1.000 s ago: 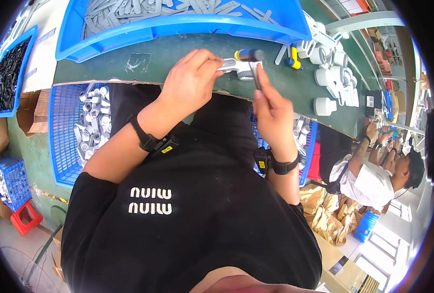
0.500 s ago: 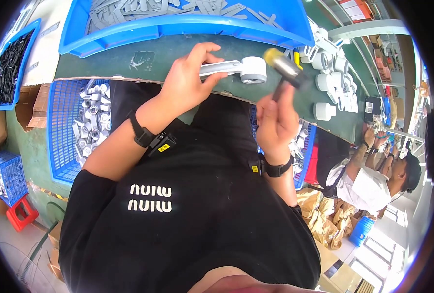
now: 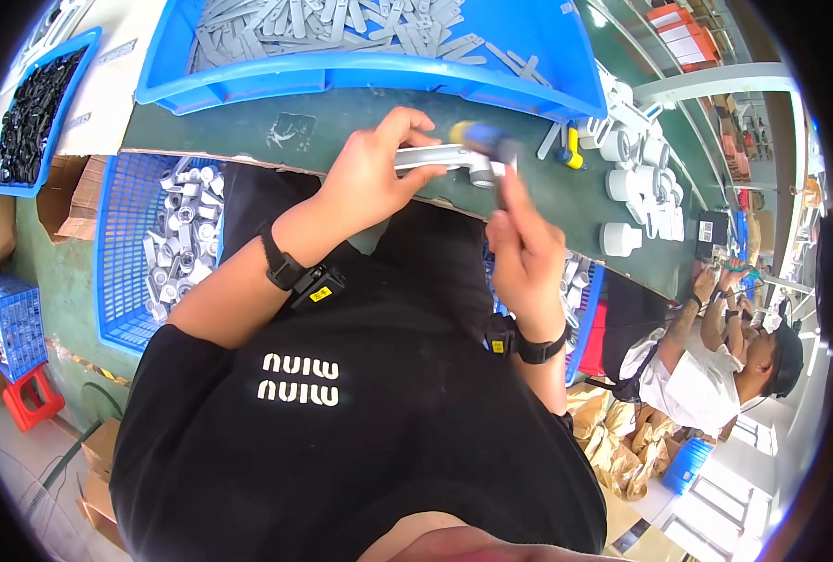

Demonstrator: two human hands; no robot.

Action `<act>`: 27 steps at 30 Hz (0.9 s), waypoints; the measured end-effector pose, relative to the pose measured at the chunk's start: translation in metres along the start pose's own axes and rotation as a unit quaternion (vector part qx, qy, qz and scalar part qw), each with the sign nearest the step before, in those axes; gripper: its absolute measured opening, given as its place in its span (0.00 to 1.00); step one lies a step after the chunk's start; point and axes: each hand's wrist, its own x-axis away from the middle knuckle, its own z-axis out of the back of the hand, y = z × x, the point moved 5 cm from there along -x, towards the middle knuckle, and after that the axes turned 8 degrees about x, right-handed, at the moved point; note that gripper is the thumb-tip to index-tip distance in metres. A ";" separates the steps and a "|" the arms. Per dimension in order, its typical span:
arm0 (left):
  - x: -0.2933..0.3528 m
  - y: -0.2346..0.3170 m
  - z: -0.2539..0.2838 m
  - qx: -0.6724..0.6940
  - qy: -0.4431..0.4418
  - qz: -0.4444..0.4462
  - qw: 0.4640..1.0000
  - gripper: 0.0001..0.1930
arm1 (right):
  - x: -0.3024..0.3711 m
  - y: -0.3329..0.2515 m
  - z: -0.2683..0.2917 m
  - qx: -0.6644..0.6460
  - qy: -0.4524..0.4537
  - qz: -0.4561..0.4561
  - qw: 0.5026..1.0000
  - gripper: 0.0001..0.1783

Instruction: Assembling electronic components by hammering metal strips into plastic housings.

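Observation:
My left hand (image 3: 371, 173) is closed around the grey-white plastic handle (image 3: 430, 157), thumb below and fingers above, at the near edge of the green bench. The handle's round cylindrical end points right and is largely hidden behind the mallet. In my right hand (image 3: 529, 258) is a small mallet (image 3: 487, 140) with a yellow face, blurred by motion. Its head is over the round end; whether they touch I cannot tell. To the right of it, a yellow-and-black tool (image 3: 573, 150) lies on the bench beside several white cylindrical-headed parts (image 3: 620, 240).
A blue tray (image 3: 360, 73) of grey strips stands at the back of the bench. Blue crates (image 3: 121, 318) of white parts sit below the bench edge. At far left is a blue tray of black parts (image 3: 32, 117). A person in white (image 3: 692, 379) works at right.
The mallet has come down and to the left, onto or close over the handle's round end. The left hand keeps its hold. The whole view has shifted slightly.

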 end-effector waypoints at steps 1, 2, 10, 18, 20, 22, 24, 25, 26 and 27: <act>0.000 -0.002 -0.003 -0.004 0.007 -0.020 1.000 0.28 | 0.004 0.005 -0.004 0.003 0.003 -0.004 1.000 0.29; 0.000 -0.001 -0.004 -0.011 0.015 -0.039 0.999 0.28 | 0.011 0.014 -0.006 -0.030 0.059 0.024 0.997 0.29; 0.001 -0.004 -0.002 0.001 0.011 -0.004 1.000 0.27 | 0.015 0.020 0.003 -0.068 0.051 0.023 0.996 0.29; 0.003 -0.003 -0.001 -0.001 0.012 -0.017 1.000 0.27 | 0.010 0.017 -0.009 0.035 0.032 0.102 0.994 0.27; 0.002 -0.004 -0.005 -0.012 -0.004 -0.030 0.999 0.27 | 0.023 0.007 -0.002 -0.105 0.142 0.124 0.976 0.26; 0.003 -0.001 -0.004 -0.008 0.003 -0.028 1.000 0.28 | 0.017 0.011 -0.008 -0.052 0.109 0.109 0.987 0.27; 0.004 -0.001 -0.004 -0.004 0.011 -0.025 1.000 0.29 | 0.003 0.018 -0.022 0.009 -0.069 -0.022 0.997 0.29; 0.004 -0.003 -0.002 -0.005 0.014 -0.027 1.000 0.29 | 0.004 0.018 -0.019 0.010 -0.068 -0.024 0.997 0.29; 0.004 -0.004 -0.001 -0.007 0.018 -0.028 0.999 0.29 | 0.006 0.017 -0.013 -0.010 -0.057 0.001 0.998 0.29; 0.004 -0.005 -0.002 -0.006 0.016 -0.028 0.999 0.29 | 0.008 0.016 -0.009 -0.030 -0.046 0.026 0.998 0.29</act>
